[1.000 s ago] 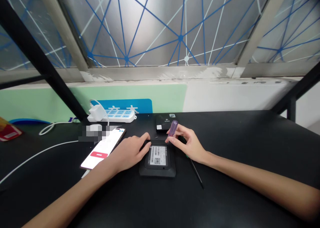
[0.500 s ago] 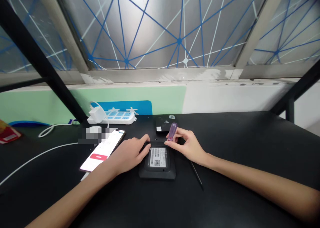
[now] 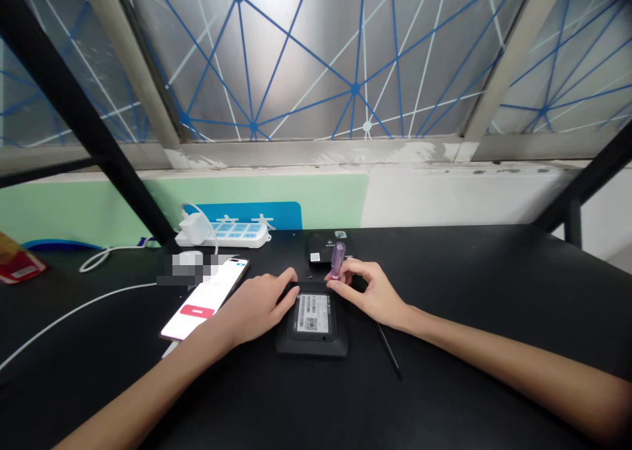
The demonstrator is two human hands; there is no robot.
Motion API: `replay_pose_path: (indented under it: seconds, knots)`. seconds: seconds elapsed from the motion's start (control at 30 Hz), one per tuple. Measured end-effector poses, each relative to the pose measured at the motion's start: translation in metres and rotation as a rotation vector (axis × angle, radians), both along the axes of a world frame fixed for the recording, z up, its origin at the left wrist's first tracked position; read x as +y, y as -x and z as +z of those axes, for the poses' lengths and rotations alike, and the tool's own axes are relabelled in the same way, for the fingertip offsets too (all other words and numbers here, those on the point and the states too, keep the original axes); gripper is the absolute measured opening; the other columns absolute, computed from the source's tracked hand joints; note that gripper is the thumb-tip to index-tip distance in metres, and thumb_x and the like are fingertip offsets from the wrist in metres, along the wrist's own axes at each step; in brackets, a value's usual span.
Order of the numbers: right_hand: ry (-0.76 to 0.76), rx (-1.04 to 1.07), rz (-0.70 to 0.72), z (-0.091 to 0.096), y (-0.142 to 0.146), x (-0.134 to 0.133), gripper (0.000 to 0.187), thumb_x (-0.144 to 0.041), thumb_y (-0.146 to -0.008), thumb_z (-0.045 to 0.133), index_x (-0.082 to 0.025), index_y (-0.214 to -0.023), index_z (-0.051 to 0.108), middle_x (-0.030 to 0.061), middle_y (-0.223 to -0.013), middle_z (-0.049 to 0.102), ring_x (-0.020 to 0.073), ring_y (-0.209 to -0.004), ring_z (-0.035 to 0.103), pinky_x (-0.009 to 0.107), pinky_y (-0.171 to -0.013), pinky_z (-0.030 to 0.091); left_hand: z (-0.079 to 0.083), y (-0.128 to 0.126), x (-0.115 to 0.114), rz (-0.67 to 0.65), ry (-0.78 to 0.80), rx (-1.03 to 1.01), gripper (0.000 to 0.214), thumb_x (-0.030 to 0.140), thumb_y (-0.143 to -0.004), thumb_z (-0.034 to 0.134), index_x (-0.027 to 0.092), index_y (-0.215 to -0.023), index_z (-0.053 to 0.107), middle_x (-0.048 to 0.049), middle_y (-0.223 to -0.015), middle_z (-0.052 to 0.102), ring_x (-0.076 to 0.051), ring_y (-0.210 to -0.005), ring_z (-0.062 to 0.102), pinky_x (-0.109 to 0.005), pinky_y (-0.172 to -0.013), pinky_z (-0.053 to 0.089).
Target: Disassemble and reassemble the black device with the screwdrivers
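Note:
A black device [image 3: 312, 345] with a white barcode label lies on the table in front of me. My left hand [image 3: 261, 302] is at its far left corner, thumb and forefinger gripping the edge. Between the fingertips of my right hand [image 3: 368, 289] is a screwdriver with a clear purple handle [image 3: 338, 259], standing nearly upright over the device's far right corner. Its tip is hidden by the fingers. Just beyond the device lies a tiny screw-like piece [image 3: 310, 277].
Behind the device sits a flat black box [image 3: 323, 247]. A thin dark rod [image 3: 390, 351] lies beside my right wrist. To the left are a lit phone [image 3: 205, 302], a white cable [image 3: 74, 315], a power strip [image 3: 241, 234] and a red packet [image 3: 22, 262].
The purple screwdriver has tilted a little to become more upright. Both hands keep their places at the device, and the whole view has shifted slightly.

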State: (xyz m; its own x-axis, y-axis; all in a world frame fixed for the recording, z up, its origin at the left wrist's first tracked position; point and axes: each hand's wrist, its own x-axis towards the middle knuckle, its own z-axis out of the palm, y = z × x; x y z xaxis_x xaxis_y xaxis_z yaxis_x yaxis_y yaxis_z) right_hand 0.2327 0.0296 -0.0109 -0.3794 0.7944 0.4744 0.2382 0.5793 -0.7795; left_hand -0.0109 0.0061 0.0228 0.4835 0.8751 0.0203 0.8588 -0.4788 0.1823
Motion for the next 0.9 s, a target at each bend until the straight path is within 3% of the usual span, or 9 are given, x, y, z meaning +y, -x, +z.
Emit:
replay_pose_path:
  seconds: [0.27, 0.6, 0.73, 0.9]
  knots:
    - [0.133, 0.067, -0.028, -0.0017, 0.0011, 0.0032, 0.023, -0.038, -0.078, 0.077, -0.018, -0.076, 0.067, 0.0017, -0.069, 0.069, 0.0161, -0.065, 0.060, 0.030, -0.066, 0.048, 0.0003, -0.0002, -0.0005, 0.001, -0.013, -0.003, 0.031, 0.041, -0.102, 0.028, 0.021, -0.107, 0.051, -0.0019, -0.071, 0.061, -0.023, -0.065, 0.061, -0.031, -0.059, 0.039]
    - [0.045, 0.012, 0.015, 0.0000, -0.0009, 0.0010, 0.018, -0.033, -0.088, 0.066, -0.017, -0.084, 0.072, 0.0062, -0.082, 0.071, 0.0178, -0.074, 0.060, 0.033, -0.072, 0.049, -0.0013, 0.0004, 0.0001, 0.003, -0.002, -0.002, 0.031, 0.042, -0.102, 0.028, 0.022, -0.109, 0.051, -0.0021, -0.073, 0.061, -0.023, -0.067, 0.061, -0.031, -0.060, 0.039]
    - [0.081, 0.029, 0.001, -0.0021, -0.0004, 0.0022, 0.020, -0.036, -0.083, 0.071, -0.017, -0.089, 0.071, 0.0041, -0.079, 0.070, 0.0165, -0.070, 0.060, 0.031, -0.068, 0.049, -0.0021, 0.0008, 0.0008, 0.002, -0.005, 0.000, 0.032, 0.043, -0.102, 0.027, 0.022, -0.109, 0.051, -0.0022, -0.073, 0.061, -0.023, -0.067, 0.061, -0.031, -0.060, 0.038]
    - [0.125, 0.057, -0.010, -0.0042, 0.0003, 0.0035, 0.025, -0.041, -0.078, 0.077, -0.017, -0.078, 0.069, 0.0030, -0.074, 0.070, 0.0165, -0.067, 0.060, 0.031, -0.066, 0.048, -0.0005, -0.0002, 0.0003, -0.004, -0.008, -0.002, 0.032, 0.042, -0.102, 0.027, 0.022, -0.108, 0.051, -0.0020, -0.072, 0.061, -0.023, -0.065, 0.060, -0.031, -0.059, 0.038]
